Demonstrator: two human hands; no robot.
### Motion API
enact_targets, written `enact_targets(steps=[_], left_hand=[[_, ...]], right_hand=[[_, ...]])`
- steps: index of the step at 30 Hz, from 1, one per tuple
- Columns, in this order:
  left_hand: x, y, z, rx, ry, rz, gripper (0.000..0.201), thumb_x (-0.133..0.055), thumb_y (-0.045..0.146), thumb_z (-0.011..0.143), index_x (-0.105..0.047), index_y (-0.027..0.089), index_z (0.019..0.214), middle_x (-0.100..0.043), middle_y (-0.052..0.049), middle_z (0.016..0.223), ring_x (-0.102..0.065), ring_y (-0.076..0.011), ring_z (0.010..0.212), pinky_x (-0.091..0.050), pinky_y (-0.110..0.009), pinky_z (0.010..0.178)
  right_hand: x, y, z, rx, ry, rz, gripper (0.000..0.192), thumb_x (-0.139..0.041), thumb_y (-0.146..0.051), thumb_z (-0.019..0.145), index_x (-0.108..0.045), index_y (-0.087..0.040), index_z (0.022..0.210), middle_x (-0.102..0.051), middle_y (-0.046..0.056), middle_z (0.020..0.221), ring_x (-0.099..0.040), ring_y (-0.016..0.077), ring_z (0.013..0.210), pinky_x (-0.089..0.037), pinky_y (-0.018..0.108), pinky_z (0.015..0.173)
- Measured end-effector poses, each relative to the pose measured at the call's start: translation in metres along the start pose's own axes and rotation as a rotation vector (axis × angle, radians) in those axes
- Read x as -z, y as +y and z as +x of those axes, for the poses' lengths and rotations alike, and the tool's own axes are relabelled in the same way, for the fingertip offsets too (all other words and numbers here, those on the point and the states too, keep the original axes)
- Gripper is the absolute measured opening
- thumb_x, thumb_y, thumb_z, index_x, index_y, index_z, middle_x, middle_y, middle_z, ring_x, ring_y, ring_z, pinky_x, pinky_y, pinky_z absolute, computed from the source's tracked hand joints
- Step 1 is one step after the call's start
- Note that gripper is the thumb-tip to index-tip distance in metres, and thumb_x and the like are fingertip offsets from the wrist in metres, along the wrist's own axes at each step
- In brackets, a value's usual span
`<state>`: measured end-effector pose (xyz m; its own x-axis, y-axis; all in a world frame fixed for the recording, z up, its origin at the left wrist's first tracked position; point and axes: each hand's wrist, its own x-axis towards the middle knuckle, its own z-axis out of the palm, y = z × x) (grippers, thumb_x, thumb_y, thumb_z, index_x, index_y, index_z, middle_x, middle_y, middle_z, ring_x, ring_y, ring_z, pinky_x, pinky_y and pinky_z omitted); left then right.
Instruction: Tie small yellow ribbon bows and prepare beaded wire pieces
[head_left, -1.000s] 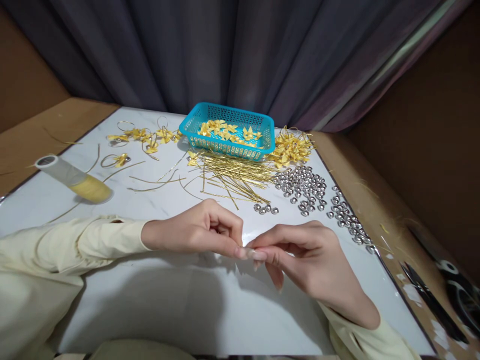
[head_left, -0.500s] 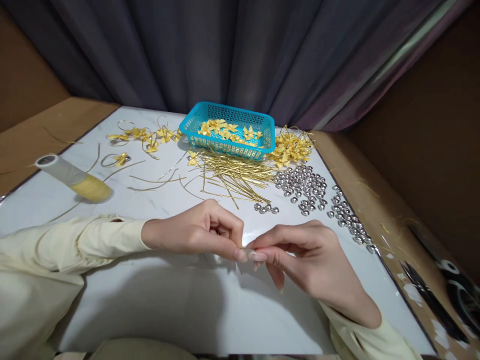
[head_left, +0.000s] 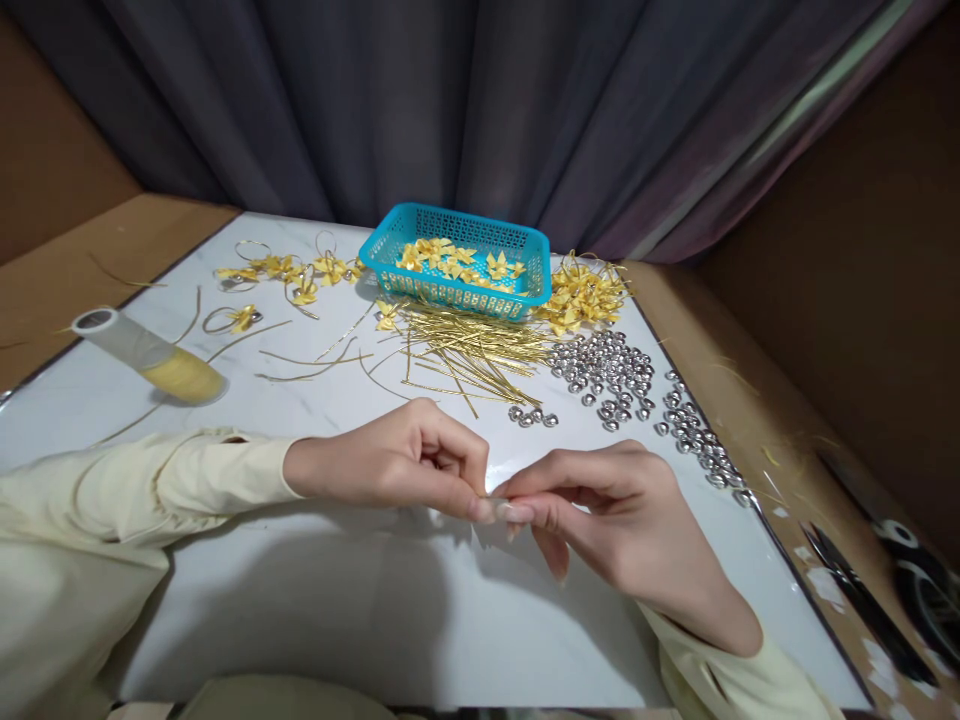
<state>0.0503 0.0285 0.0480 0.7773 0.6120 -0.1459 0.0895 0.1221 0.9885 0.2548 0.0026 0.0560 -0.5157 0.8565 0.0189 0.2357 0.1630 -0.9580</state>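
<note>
Near the white table's front edge (head_left: 315, 640), the left hand (head_left: 390, 465) and right hand (head_left: 607, 510) pinch fingertips together on something too small to tell. Bare tabletop lies around them; gold strips (head_left: 465, 350) and silver beads (head_left: 607, 375) sit farther back, toward the blue basket (head_left: 457, 290).

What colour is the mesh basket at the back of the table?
Turquoise blue. The basket holds yellow bows and shows clearly in the head view.
</note>
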Motion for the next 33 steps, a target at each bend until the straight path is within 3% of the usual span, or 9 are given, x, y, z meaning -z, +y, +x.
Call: enact_targets(steps=[33], left_hand=[[-0.0004, 0.0022, -0.0006, -0.032, -0.023, 0.008, 0.021, -0.066, 0.021, 0.076, -0.059, 0.01, 0.06, -0.042, 0.006, 0.048, -0.028, -0.0036, 0.043, -0.02, -0.018, 0.04]], right_hand=[[-0.0004, -0.0019, 0.0009, 0.008, 0.001, 0.051, 0.012, -0.066, -0.013, 0.078, -0.072, -0.013, 0.067, -0.057, -0.004, 0.042, -0.049, 0.0045, 0.031, -0.038, 0.012, 0.036]])
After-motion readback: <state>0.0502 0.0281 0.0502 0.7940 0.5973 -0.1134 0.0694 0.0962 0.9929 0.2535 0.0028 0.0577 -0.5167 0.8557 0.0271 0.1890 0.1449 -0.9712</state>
